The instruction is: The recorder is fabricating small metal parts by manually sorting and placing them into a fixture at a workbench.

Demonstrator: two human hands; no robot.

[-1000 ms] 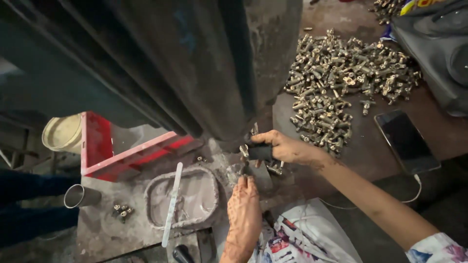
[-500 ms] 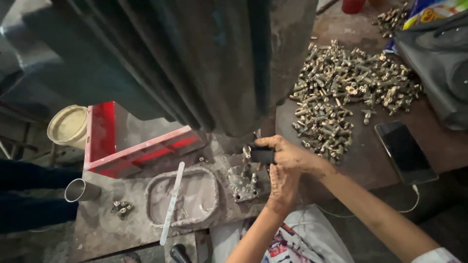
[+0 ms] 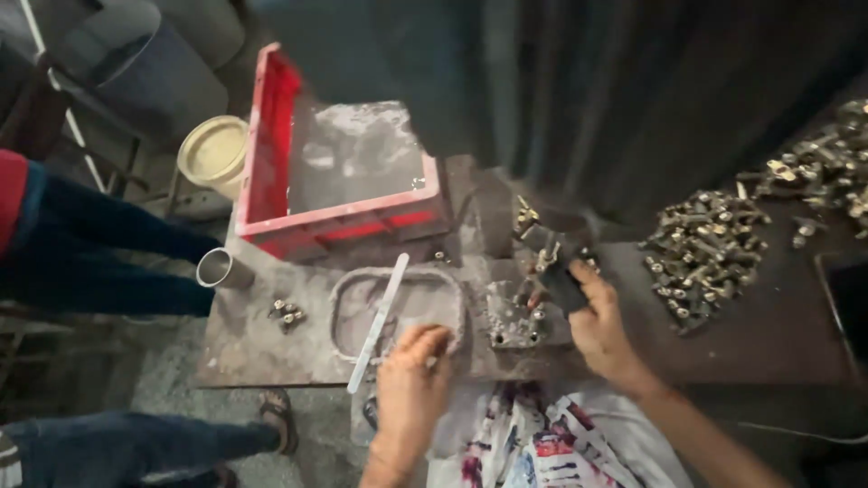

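left hand (image 3: 409,378): bare, no glove
right hand (image 3: 599,327): bare, no glove
forearms: no sleeves
garment (image 3: 551,443): white, red-and-dark print

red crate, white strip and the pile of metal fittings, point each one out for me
red crate (image 3: 348,220): head view, on its front wall.
white strip (image 3: 379,321): head view, mid-length, where it crosses the oval tray.
pile of metal fittings (image 3: 703,244): head view, middle of the heap.

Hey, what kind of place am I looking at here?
Probably a small metalworking or assembly workshop: a heap of metal bolts and fittings on a grimy steel bench, a dusty red plastic crate, and the right hand holding a dark handle on a press-like fixture.
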